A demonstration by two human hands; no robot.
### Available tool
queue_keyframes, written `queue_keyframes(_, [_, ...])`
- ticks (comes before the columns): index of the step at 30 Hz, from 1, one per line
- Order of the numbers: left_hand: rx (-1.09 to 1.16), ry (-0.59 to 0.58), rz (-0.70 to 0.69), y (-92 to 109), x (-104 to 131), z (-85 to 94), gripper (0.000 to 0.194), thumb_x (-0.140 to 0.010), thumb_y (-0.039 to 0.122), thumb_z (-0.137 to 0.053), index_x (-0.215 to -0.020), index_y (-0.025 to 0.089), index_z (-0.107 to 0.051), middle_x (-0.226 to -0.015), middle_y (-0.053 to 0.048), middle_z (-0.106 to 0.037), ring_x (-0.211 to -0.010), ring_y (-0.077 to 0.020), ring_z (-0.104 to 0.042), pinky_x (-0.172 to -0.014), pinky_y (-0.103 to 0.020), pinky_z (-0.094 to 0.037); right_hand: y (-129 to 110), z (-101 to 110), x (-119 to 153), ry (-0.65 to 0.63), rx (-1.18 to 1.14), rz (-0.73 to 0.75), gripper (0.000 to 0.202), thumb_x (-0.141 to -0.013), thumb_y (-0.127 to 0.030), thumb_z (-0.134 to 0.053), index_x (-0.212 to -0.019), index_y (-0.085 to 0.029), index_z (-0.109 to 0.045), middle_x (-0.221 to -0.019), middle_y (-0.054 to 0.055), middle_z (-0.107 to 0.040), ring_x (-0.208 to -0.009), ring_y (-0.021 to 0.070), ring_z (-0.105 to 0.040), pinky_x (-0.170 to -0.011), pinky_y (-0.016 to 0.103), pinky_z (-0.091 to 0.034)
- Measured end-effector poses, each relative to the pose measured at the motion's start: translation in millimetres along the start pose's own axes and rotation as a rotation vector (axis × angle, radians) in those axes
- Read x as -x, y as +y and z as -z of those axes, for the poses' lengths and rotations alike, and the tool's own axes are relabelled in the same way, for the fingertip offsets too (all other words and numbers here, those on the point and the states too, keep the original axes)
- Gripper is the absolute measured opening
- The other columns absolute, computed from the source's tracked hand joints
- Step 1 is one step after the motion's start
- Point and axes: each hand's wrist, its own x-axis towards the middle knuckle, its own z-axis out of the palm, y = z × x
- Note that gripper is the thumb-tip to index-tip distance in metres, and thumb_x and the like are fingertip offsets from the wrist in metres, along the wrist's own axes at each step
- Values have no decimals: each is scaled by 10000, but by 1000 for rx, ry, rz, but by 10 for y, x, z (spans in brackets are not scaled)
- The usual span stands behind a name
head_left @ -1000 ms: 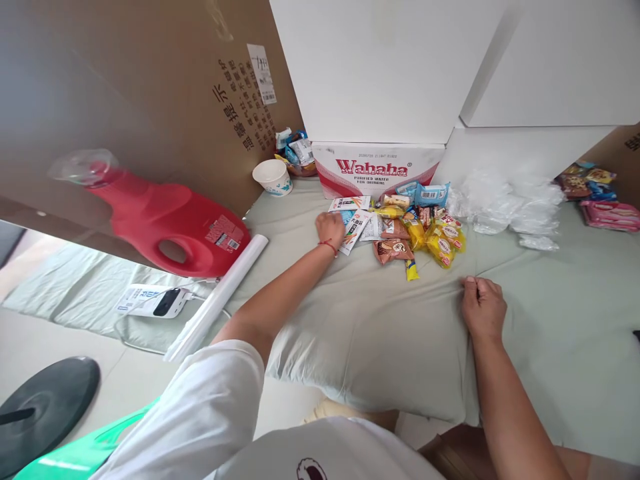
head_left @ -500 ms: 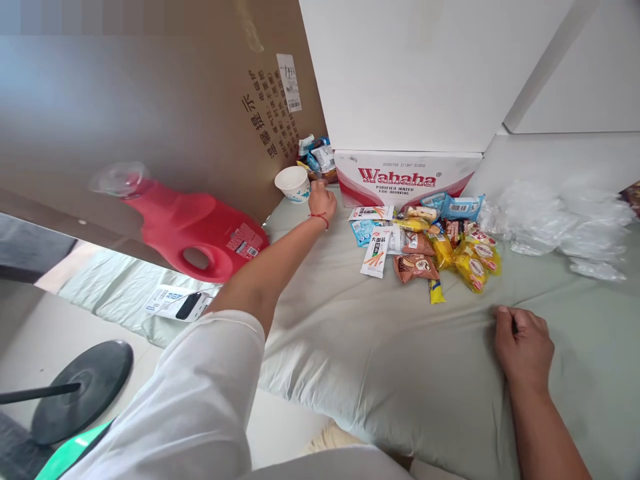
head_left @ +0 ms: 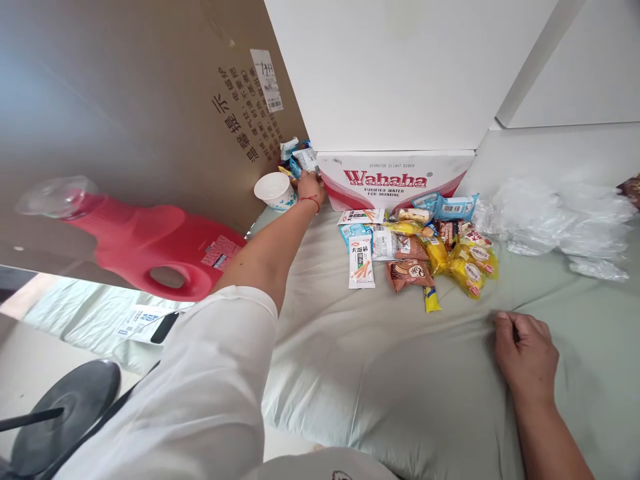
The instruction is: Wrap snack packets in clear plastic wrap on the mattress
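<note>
My left hand point(head_left: 311, 188) is stretched to the back corner, at the front of a small pile of wrapped snacks point(head_left: 305, 160). Its fingers are bent and partly hidden; whatever they may hold cannot be made out. Just left of it stands a white paper bowl point(head_left: 275, 189) with a blue pattern. My right hand point(head_left: 527, 353) rests on the sheet as a loose fist, with nothing visible in it. Between the hands lies a bigger heap of snack packets: a white packet point(head_left: 361, 261), a brown packet point(head_left: 409, 273) and yellow packets point(head_left: 470, 270) among them.
Behind the heap is a Wahaha water carton point(head_left: 395, 183). Crumpled clear plastic point(head_left: 565, 220) lies to the right. A red jug point(head_left: 150, 247) and a large brown cardboard panel point(head_left: 150, 100) flank my left arm. A phone point(head_left: 164, 328) lies at the lower left.
My left hand has reached slightly farther back, to the snacks in the corner. The view has turned, shifting the bowl and jug leftward. My right fist stays on the sheet.
</note>
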Motion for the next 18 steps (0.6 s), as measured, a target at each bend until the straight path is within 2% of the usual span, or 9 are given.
queue_keyframes(2, [-9, 10, 72, -51, 149, 23, 109, -957, 174, -570, -1031, 121, -629, -1337, -156, -568, -1202, -265, -592, -1130, -349, -411, 4, -4, 1, 3, 3, 3, 325, -976, -483, -447, -778, -258, -573, -795, 72, -654, -877, 279, -544, -774, 384, -420])
queue_keyframes(7, [4, 135, 92, -104, 629, 103, 171, -916, 175, -589, -1085, 173, -619, -1347, -145, -549, -1282, -284, -540, -1165, -390, -386, 13, -15, 1, 5, 6, 23, 329, -978, -476, -441, -763, -256, -559, -757, 67, -618, -851, 271, -518, -758, 378, -405])
queue_keyframes(10, [-16, 169, 115, -125, 903, 176, 167, -905, 204, -594, -1068, 184, -629, -1314, -162, -563, -1263, -309, -548, -1151, -432, -412, 29, -29, -4, 17, 2, 45, 322, -981, -462, -444, -766, -252, -561, -758, 67, -615, -841, 266, -508, -762, 377, -401])
queue_keyframes(15, [-4, 208, 103, -240, 1367, 396, 167, -889, 227, -606, -1047, 184, -641, -1224, -152, -595, -1201, -297, -581, -1111, -431, -457, 69, -69, -12, 48, 5, 80, 321, -981, -448, -447, -751, -247, -547, -778, 80, -627, -834, 260, -497, -771, 376, -395])
queue_keyframes(18, [65, 226, 18, -322, 1645, 578, 172, -893, 238, -604, -1057, 204, -642, -1200, -118, -590, -1214, -292, -571, -1109, -455, -458, 89, -88, -11, 47, 7, 92, 317, -978, -433, -447, -741, -244, -536, -781, 83, -629, -821, 252, -486, -772, 371, -390])
